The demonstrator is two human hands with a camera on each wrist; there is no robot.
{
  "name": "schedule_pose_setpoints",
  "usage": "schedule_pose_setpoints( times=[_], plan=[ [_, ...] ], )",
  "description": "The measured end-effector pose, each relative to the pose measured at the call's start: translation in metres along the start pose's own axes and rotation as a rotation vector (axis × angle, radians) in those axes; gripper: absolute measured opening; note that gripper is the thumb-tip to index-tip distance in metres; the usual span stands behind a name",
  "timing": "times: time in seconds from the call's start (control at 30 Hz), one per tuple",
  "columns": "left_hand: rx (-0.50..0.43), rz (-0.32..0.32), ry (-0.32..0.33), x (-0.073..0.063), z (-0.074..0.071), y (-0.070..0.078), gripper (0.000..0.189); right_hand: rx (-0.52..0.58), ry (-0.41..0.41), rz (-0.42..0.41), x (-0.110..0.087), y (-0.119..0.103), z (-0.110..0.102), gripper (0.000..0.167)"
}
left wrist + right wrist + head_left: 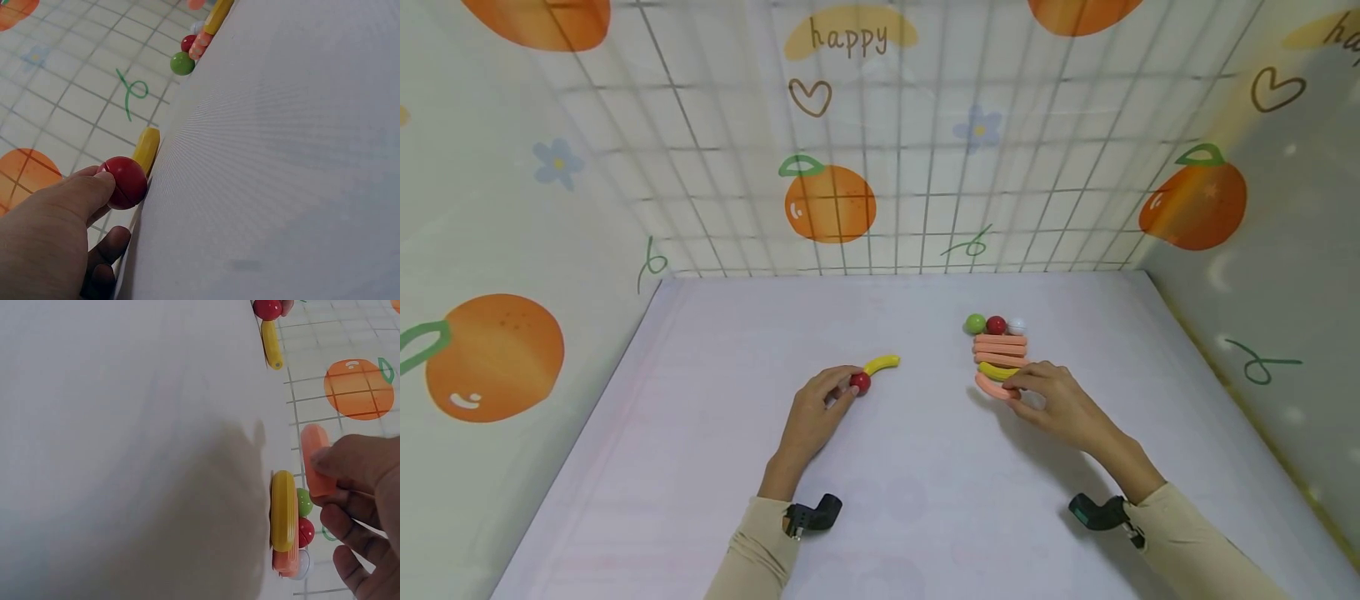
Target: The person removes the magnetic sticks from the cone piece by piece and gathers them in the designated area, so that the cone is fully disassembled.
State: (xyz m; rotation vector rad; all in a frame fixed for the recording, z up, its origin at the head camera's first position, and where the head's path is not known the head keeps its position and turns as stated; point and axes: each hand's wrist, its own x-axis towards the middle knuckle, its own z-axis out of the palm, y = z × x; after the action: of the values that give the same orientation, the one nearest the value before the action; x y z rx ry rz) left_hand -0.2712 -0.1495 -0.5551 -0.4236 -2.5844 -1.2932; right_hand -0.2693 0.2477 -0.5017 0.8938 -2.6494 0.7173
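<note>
My left hand (810, 412) pinches a shiny red ball (861, 383) between thumb and fingers, low over the table. Touching or just behind that ball lies a curved yellow banana-shaped piece (883, 363). On the right, my right hand (1060, 410) holds a pink sausage-shaped piece (991, 386) by its right end; in the right wrist view this pink piece (317, 459) is raised off the table. Beyond it lies a second yellow banana-shaped piece (996, 372), its right end hidden by my fingers. Several pink sticks (1000, 349) lie side by side behind that.
A green ball (975, 323), a red ball (996, 325) and a white ball (1017, 327) stand in a row behind the pink sticks. The pale tabletop (925, 483) meets a grid-patterned back wall (895, 208) and printed side walls.
</note>
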Motion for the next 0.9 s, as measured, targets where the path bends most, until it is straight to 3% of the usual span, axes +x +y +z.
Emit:
schedule_pose_setpoints(
  times=[0.3,0.63,0.9],
  plan=[
    [0.009,-0.012,-0.001,0.001,-0.001,0.0,0.033,0.003,0.008,0.008,0.001,0.003,-0.003,0.026],
    [0.011,-0.016,-0.005,0.001,-0.001,0.002,0.032,-0.028,0.035,-0.053,0.0,0.009,-0.006,0.027],
    [-0.004,-0.042,-0.015,0.0,0.0,0.002,0.032,-0.023,0.004,-0.01,-0.004,0.011,-0.007,0.028]
  ],
)
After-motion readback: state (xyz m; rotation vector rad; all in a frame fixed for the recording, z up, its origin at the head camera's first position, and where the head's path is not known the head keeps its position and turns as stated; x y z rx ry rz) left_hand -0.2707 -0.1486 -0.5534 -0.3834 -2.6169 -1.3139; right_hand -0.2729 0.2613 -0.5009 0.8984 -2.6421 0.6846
